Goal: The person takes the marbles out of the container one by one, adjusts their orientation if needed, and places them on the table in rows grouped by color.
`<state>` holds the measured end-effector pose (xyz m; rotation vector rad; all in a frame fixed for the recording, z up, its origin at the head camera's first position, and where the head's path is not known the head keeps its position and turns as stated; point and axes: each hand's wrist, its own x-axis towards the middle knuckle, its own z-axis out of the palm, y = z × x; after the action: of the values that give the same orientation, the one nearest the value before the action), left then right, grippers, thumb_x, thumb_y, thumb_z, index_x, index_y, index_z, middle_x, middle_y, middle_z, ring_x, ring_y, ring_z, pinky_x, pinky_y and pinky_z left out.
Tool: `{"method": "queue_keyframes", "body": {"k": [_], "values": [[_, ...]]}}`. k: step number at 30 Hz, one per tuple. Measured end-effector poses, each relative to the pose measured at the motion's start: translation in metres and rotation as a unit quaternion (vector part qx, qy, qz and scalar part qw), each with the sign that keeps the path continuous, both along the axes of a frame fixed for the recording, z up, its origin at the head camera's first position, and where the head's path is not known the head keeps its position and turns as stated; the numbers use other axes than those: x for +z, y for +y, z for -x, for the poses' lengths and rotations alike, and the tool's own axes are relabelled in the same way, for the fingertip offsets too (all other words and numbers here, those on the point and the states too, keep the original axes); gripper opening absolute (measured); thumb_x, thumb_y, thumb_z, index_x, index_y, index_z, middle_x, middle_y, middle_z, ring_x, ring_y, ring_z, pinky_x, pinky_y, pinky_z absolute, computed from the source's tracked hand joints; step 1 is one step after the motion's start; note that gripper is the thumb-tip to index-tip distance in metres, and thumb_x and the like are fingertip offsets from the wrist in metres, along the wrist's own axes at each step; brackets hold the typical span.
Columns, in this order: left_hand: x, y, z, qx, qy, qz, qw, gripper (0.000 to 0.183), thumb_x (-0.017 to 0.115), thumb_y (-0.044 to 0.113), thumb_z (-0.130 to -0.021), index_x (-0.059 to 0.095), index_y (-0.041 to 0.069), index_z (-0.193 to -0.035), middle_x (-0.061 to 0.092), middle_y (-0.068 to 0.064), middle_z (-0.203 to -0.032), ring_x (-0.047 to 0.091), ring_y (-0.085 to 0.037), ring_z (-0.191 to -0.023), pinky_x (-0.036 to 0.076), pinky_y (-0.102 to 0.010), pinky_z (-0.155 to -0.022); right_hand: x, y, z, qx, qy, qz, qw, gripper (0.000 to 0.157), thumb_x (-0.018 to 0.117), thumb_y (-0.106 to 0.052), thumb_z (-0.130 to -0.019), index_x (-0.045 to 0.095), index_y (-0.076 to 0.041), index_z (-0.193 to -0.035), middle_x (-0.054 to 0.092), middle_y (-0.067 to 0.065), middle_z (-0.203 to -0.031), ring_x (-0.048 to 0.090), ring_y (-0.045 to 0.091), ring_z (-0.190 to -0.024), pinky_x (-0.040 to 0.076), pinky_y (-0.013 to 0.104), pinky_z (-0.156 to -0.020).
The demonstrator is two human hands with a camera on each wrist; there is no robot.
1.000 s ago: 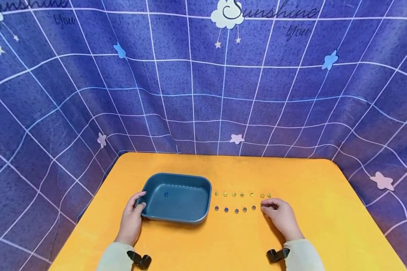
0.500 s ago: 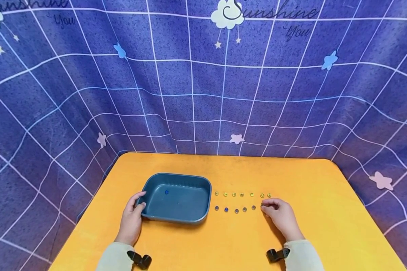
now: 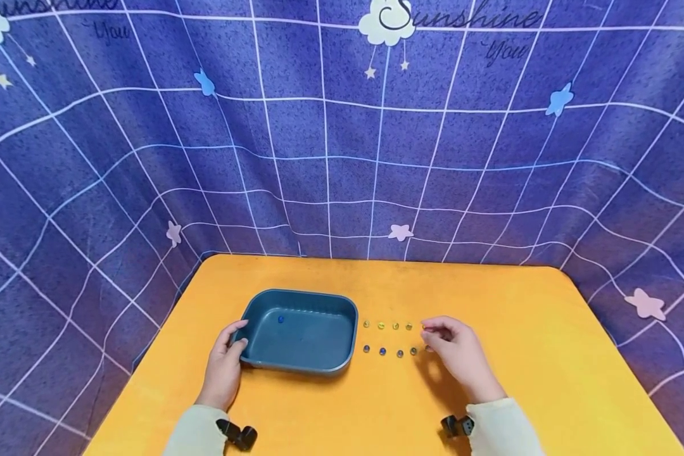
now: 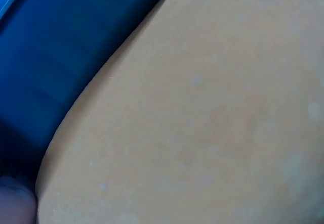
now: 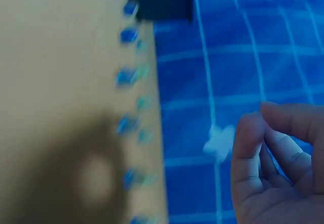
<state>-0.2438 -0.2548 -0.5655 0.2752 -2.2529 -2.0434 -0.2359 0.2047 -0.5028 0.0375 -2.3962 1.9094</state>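
A dark blue-green rectangular tray (image 3: 304, 342) stands on the orange table, with one blue marble (image 3: 281, 319) inside. My left hand (image 3: 222, 373) grips the tray's left rim. To the right of the tray lie two rows of small glass marbles: yellowish ones (image 3: 381, 325) behind, bluish ones (image 3: 382, 351) in front. Above the right part of these rows hovers my right hand (image 3: 456, 351), its fingers loosely curled. In the right wrist view the thumb and index fingertips (image 5: 250, 125) come close together, and no marble shows between them. The hand hides the right-end marbles from the head view.
A blue-purple curtain (image 3: 342, 158) with white grid lines, stars and clouds surrounds the back and sides of the orange table (image 3: 490, 291). Black straps with small cameras (image 3: 242, 437) sit on both wrists.
My right hand has left the right end of the front row, rising and moving leftward. The blue marble in the tray has rolled slightly away from me. My left hand stays on the rim.
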Motion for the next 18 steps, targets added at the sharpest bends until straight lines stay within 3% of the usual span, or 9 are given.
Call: {"method": "queue_keyframes", "body": {"k": [8,13,18], "values": [[0.0,0.0,-0.001,0.0,0.005,0.002,1.0,0.041,0.045,0.014,-0.11,0.047,0.014,-0.151,0.019,-0.003,-0.17,0.012,-0.02,-0.155,0.018,-0.046,-0.124,0.025,-0.067,0.01,0.104,0.044,-0.049,0.992,0.012,0.073,-0.003,-0.094,0.074,-0.005,-0.106,0.072,0.008,-0.094,0.068,0.024,-0.081,0.058,0.03,-0.072],[0.001,0.0,-0.001,0.002,0.009,0.008,0.9999,0.041,0.046,0.015,-0.11,0.047,0.014,-0.151,0.02,-0.003,-0.169,0.012,-0.021,-0.156,0.018,-0.048,-0.124,0.035,-0.111,0.019,0.17,0.082,-0.116,0.975,0.012,0.072,-0.01,-0.097,0.074,-0.012,-0.108,0.069,-0.004,-0.098,0.065,0.013,-0.088,0.056,0.029,-0.08],[0.002,0.001,-0.002,0.002,0.011,0.007,0.9999,0.04,0.047,0.015,-0.11,0.048,0.014,-0.15,0.022,-0.004,-0.169,0.014,-0.021,-0.155,0.02,-0.045,-0.123,0.043,-0.146,0.028,0.214,0.089,-0.141,0.962,0.013,0.071,-0.017,-0.099,0.073,-0.014,-0.111,0.067,-0.007,-0.099,0.063,0.012,-0.089,0.055,0.03,-0.081]]}}
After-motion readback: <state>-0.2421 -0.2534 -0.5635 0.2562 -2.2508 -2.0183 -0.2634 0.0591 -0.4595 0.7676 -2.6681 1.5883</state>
